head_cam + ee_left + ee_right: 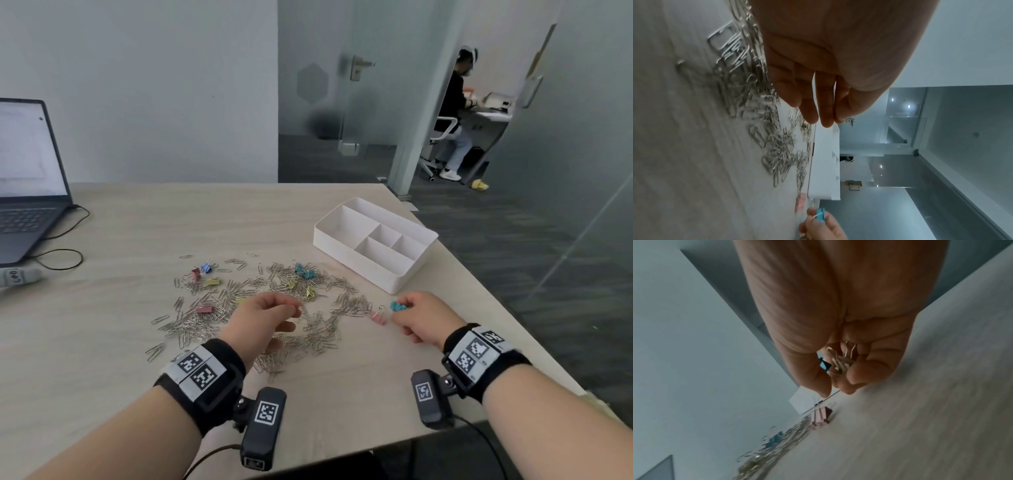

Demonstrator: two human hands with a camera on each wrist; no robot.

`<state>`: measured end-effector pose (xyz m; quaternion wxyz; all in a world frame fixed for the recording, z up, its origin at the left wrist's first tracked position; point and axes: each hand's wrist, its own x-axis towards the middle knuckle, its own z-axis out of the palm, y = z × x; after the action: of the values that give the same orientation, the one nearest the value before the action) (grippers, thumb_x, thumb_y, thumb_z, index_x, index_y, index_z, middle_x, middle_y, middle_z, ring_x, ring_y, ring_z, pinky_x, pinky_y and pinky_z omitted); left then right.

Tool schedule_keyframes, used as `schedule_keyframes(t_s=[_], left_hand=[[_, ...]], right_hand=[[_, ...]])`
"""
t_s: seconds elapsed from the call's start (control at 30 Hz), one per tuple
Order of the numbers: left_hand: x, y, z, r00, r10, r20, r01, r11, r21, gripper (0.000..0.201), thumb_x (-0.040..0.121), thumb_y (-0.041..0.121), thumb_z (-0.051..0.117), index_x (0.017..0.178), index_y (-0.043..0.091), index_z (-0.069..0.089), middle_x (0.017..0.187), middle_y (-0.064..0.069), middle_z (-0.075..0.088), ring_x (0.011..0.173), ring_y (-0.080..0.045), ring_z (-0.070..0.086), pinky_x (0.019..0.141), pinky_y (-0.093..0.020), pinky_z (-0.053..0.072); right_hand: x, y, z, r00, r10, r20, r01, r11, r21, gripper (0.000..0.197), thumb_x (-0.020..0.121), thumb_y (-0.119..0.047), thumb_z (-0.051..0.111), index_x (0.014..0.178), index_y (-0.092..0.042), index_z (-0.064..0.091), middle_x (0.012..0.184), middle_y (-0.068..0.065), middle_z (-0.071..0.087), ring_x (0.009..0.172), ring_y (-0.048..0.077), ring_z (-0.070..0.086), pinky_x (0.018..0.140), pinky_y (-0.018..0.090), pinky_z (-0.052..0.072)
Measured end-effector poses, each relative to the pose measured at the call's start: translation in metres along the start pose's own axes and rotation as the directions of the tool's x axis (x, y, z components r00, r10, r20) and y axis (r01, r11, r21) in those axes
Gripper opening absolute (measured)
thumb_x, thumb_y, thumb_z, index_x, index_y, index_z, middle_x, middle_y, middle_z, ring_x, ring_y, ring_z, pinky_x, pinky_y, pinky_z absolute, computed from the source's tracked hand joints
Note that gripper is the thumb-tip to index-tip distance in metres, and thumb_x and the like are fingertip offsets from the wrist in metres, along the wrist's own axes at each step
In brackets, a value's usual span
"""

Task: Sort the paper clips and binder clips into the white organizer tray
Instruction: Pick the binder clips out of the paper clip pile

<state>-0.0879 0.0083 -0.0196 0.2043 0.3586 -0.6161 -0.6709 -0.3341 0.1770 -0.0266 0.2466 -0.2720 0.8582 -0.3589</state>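
A heap of silver paper clips [246, 311] covers the middle of a pale wooden table [113, 308], with coloured binder clips scattered through it: blue [206, 267] and red [195, 273] ones toward 10 o'clock of the pile, a teal one [301, 269] toward 1 o'clock, yellow ones [293, 283] near the far centre, and a pink-red one [205, 309] at the pile's 8 o'clock side. The white organizer tray [356, 258] sits at about 2 o'clock from the heap, close to the table's right edge, its compartments showing nothing inside.

The person's right hand [423, 318], at 3 o'clock of the pile, is curled around a teal binder clip [398, 306]; the right wrist view shows wire handles bunched in the palm. A pink binder clip [379, 317] lies on the table just beside the fingers [857, 376]. The left hand [263, 317] hovers over the near centre of the heap, fingertips drawn together; whether they pinch a paper clip cannot be told from any view.

An open laptop [27, 192] stands at 10 o'clock on the table, its cable [61, 253] looping beside it. Beyond a glass door [346, 85], at 1 o'clock, another person [454, 113] sits at a desk.
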Motion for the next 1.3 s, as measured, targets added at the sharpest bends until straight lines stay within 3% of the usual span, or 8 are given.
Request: schedule_keyframes(t_s=[0.13,0.37,0.47,0.57,0.87,1.07,1.2,1.3], left_hand=[[0.001,0.002,-0.01,1.0,0.011,-0.025,-0.01,1.0,0.003,0.012,0.094,0.01,0.061,0.094,0.014,0.072,0.093,-0.002,0.076,0.073,-0.013,0.068,0.051,-0.026,0.049],[0.002,-0.001,-0.023,0.999,0.008,-0.035,-0.007,0.999,0.04,0.011,0.094,0.013,0.061,0.092,0.016,0.072,0.092,0.0,0.076,0.074,-0.014,0.067,0.051,-0.025,0.047],[0.001,-0.001,-0.025,1.0,0.009,-0.029,-0.008,0.999,0.039,0.011,0.094,0.012,0.061,0.093,0.016,0.072,0.093,-0.002,0.076,0.075,-0.015,0.067,0.05,-0.025,0.046],[0.0,0.001,-0.028,1.0,0.017,-0.022,-0.015,0.999,0.051,0.011,0.093,0.012,0.062,0.093,0.015,0.072,0.093,-0.002,0.077,0.074,-0.014,0.067,0.05,-0.025,0.046],[0.0,0.004,-0.052,0.995,0.089,-0.044,-0.079,0.98,0.183,0.013,0.092,0.011,0.06,0.092,0.015,0.072,0.092,-0.001,0.076,0.074,-0.014,0.066,0.052,-0.026,0.047],[0.017,0.013,-0.089,0.965,0.195,-0.177,-0.126,0.933,0.337,0.013,0.093,0.015,0.061,0.09,0.021,0.073,0.09,-0.003,0.075,0.068,-0.015,0.062,0.053,-0.027,0.049],[0.029,0.012,-0.11,0.951,0.212,-0.225,-0.104,0.905,0.413,0.016,0.091,0.013,0.061,0.086,0.022,0.073,0.091,-0.001,0.073,0.067,-0.016,0.066,0.075,-0.044,0.062],[0.034,0.012,-0.113,0.959,0.223,-0.175,-0.086,0.817,0.57,0.013,0.089,0.019,0.063,0.087,0.029,0.071,0.094,0.012,0.07,0.075,-0.013,0.071,0.075,-0.035,0.06]], right_hand=[[0.005,0.004,-0.011,1.0,-0.003,-0.022,-0.002,0.981,-0.193,0.016,0.084,-0.015,0.068,0.1,-0.015,0.067,0.068,0.003,0.062,0.056,0.018,0.053,0.056,0.026,0.042],[0.012,0.002,-0.015,1.0,-0.008,-0.005,0.005,0.897,-0.441,0.042,0.08,-0.03,0.07,0.121,-0.024,0.063,0.12,0.003,0.054,0.097,0.018,0.057,0.086,0.029,0.047],[0.01,-0.005,-0.01,1.0,-0.031,0.0,0.028,0.893,-0.45,0.056,0.071,-0.053,0.078,0.12,-0.034,0.058,0.119,-0.003,0.044,0.101,0.016,0.057,0.089,0.03,0.046],[0.011,-0.011,-0.003,0.998,-0.054,-0.044,0.025,0.869,-0.495,0.042,0.078,-0.054,0.066,0.114,-0.034,0.058,0.119,-0.003,0.043,0.094,0.015,0.059,0.09,0.032,0.048],[0.019,-0.013,-0.007,0.996,-0.089,0.006,0.071,0.749,-0.658,0.01,0.079,-0.024,0.058,0.07,-0.026,0.06,0.101,0.001,0.062,0.081,0.018,0.063,0.079,0.033,0.052],[0.014,-0.038,-0.006,0.976,-0.204,-0.075,0.102,0.735,-0.67,0.011,0.084,-0.032,0.055,0.075,-0.028,0.06,0.091,-0.006,0.056,0.073,0.015,0.059,0.07,0.032,0.05],[0.008,-0.071,0.03,0.946,-0.317,0.072,0.309,0.807,-0.503,0.009,0.087,-0.032,0.06,0.083,-0.028,0.066,0.09,-0.009,0.062,0.081,0.013,0.062,0.074,0.033,0.052],[0.013,-0.094,0.061,0.915,-0.372,0.155,0.401,0.797,-0.452,0.012,0.09,-0.027,0.059,0.098,-0.026,0.069,0.095,-0.009,0.064,0.086,0.012,0.06,0.077,0.03,0.051]])
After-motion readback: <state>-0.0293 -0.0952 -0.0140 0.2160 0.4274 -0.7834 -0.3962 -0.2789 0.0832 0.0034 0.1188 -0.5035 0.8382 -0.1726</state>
